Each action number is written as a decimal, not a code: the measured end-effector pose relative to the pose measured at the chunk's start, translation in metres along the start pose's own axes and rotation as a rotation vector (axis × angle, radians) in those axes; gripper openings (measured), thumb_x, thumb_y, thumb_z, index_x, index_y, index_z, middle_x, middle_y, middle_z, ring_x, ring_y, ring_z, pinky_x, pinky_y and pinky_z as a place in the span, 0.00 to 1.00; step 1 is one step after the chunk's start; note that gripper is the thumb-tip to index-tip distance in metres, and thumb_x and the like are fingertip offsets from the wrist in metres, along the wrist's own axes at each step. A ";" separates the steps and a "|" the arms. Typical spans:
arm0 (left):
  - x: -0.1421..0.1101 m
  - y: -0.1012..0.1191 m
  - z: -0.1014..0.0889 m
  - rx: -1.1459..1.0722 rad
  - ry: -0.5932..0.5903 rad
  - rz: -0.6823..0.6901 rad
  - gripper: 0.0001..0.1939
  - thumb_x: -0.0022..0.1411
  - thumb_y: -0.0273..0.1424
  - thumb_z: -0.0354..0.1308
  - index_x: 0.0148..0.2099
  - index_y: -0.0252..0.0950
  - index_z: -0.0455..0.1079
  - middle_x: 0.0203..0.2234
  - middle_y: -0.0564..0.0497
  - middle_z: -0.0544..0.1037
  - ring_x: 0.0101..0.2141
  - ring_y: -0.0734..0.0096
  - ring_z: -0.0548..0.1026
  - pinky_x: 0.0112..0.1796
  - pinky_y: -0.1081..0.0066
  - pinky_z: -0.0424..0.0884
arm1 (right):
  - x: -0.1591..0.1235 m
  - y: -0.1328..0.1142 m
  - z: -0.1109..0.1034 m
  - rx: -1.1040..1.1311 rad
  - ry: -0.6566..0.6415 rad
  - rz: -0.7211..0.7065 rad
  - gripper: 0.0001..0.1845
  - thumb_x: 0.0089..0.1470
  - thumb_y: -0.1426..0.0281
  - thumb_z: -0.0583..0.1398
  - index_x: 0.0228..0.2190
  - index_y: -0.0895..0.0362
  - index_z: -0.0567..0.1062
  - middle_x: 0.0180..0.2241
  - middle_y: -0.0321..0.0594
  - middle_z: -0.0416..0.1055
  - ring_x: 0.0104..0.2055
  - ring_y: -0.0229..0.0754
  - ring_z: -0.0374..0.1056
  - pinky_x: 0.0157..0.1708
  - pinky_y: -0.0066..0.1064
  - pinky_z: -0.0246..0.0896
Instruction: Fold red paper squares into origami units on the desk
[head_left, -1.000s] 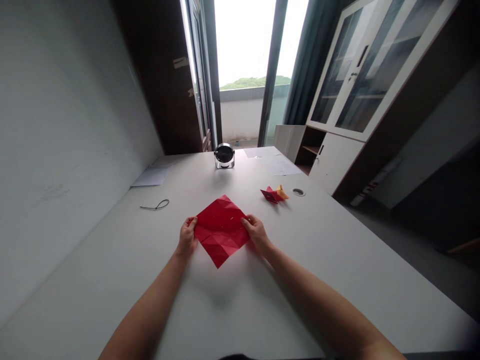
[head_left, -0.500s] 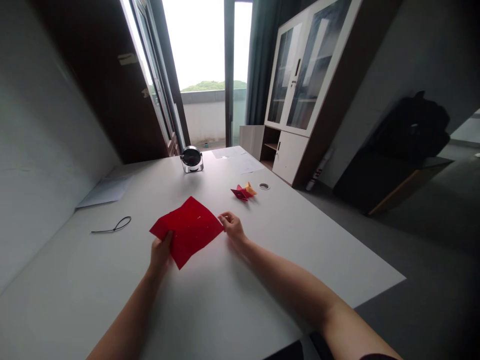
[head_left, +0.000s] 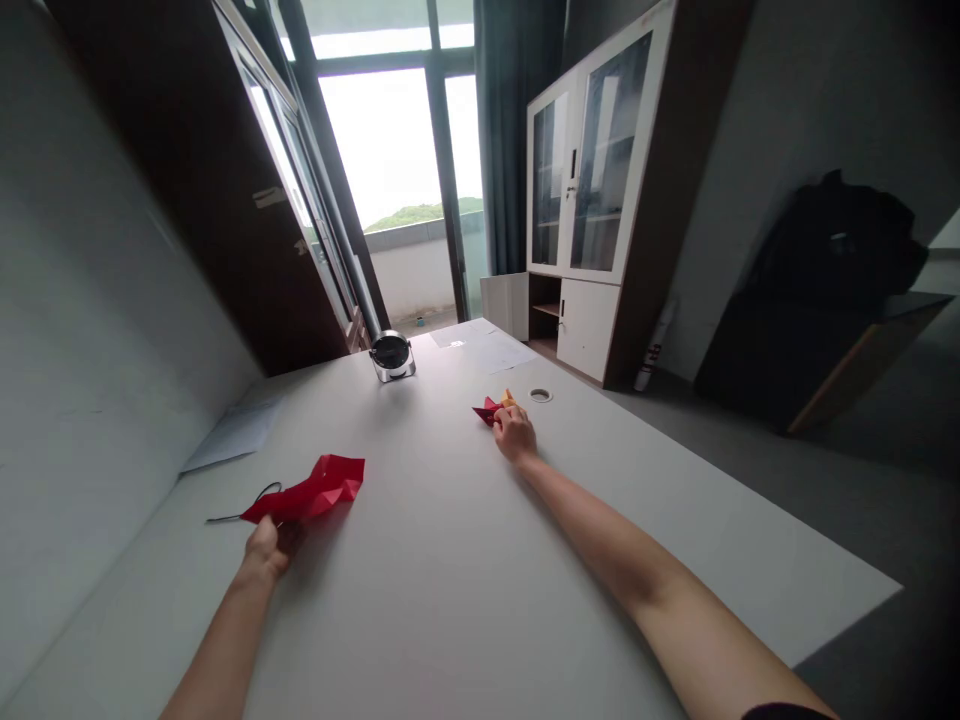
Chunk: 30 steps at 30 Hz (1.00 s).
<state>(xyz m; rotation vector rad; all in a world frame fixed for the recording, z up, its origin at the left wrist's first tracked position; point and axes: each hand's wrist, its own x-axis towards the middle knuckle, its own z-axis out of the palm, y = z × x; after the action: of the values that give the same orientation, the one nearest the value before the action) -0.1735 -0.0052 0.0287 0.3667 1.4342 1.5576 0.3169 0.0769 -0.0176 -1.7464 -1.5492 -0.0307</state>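
Note:
My left hand (head_left: 267,548) grips the near corner of a creased red paper sheet (head_left: 313,488), which lies nearly flat just above the white table (head_left: 465,580) at the left. My right hand (head_left: 514,434) reaches far across the table and rests on a small red folded paper piece (head_left: 486,410), with an orange folded piece (head_left: 508,399) beside it. Its fingers curl over these pieces, though I cannot see whether they are gripped.
A black cable tie (head_left: 244,506) lies under the red sheet. A small metal desk fan (head_left: 391,356) stands at the far end, with white papers (head_left: 237,432) at the left and far right. A cable hole (head_left: 539,395) sits near the right edge.
My right hand let go of the red sheet and reached out to the folded pieces. My left hand carried the sheet to the left, over the cable tie. The view swung right.

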 end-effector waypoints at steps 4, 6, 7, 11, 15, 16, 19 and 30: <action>-0.001 0.007 0.002 -0.064 0.096 -0.135 0.14 0.63 0.34 0.48 0.44 0.37 0.73 0.18 0.49 0.74 0.18 0.63 0.73 0.27 0.59 0.77 | 0.002 0.005 0.009 -0.041 -0.028 0.036 0.07 0.56 0.73 0.58 0.36 0.56 0.76 0.39 0.50 0.70 0.43 0.51 0.63 0.47 0.41 0.55; -0.001 0.007 0.002 -0.050 0.074 -0.130 0.18 0.66 0.37 0.43 0.42 0.36 0.73 0.20 0.47 0.75 0.20 0.64 0.74 0.26 0.62 0.76 | 0.002 0.008 0.010 -0.014 -0.028 0.042 0.07 0.56 0.73 0.58 0.35 0.56 0.76 0.37 0.49 0.70 0.42 0.50 0.64 0.46 0.40 0.56; -0.001 0.006 0.002 -0.031 0.051 -0.130 0.20 0.67 0.38 0.41 0.40 0.35 0.73 0.21 0.46 0.75 0.21 0.64 0.74 0.26 0.63 0.75 | 0.002 0.009 0.009 0.010 -0.031 0.038 0.07 0.56 0.73 0.57 0.34 0.56 0.76 0.37 0.48 0.71 0.42 0.50 0.64 0.45 0.39 0.57; -0.008 -0.009 0.009 0.094 -0.065 -0.116 0.20 0.65 0.44 0.45 0.33 0.35 0.70 0.20 0.48 0.73 0.20 0.67 0.72 0.25 0.69 0.72 | -0.004 0.008 0.005 0.118 -0.050 0.036 0.06 0.55 0.72 0.58 0.33 0.55 0.76 0.36 0.45 0.72 0.41 0.47 0.66 0.42 0.36 0.58; -0.030 -0.045 0.031 0.293 -0.085 0.247 0.17 0.61 0.46 0.51 0.30 0.37 0.66 0.16 0.55 0.65 0.16 0.73 0.63 0.22 0.73 0.62 | -0.018 -0.008 0.005 0.233 -0.098 0.060 0.04 0.51 0.72 0.59 0.30 0.55 0.75 0.33 0.41 0.72 0.37 0.45 0.66 0.38 0.33 0.58; -0.038 -0.055 0.038 0.306 -0.083 0.299 0.16 0.60 0.45 0.53 0.29 0.37 0.65 0.16 0.56 0.64 0.17 0.73 0.62 0.22 0.74 0.60 | -0.023 -0.016 0.006 0.257 -0.118 0.057 0.04 0.50 0.72 0.59 0.29 0.55 0.74 0.32 0.40 0.72 0.36 0.44 0.66 0.37 0.32 0.57; -0.064 -0.079 0.062 0.562 -0.250 0.583 0.10 0.58 0.40 0.59 0.30 0.38 0.70 0.20 0.54 0.68 0.22 0.70 0.65 0.27 0.73 0.60 | -0.042 -0.044 0.014 0.317 -0.196 -0.006 0.04 0.49 0.73 0.59 0.27 0.55 0.74 0.30 0.38 0.72 0.33 0.41 0.65 0.35 0.30 0.56; -0.092 -0.087 0.097 0.741 -0.464 1.032 0.01 0.58 0.30 0.63 0.35 0.41 0.75 0.34 0.45 0.71 0.42 0.55 0.68 0.49 0.63 0.62 | -0.106 -0.121 0.019 0.545 -0.398 -0.244 0.09 0.50 0.76 0.58 0.30 0.52 0.77 0.32 0.37 0.74 0.34 0.41 0.67 0.37 0.30 0.59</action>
<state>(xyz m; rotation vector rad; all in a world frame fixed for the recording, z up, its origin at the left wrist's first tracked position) -0.0170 -0.0310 0.0111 2.0131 1.4496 1.4176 0.1781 -0.0073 -0.0195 -1.1696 -1.8284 0.5949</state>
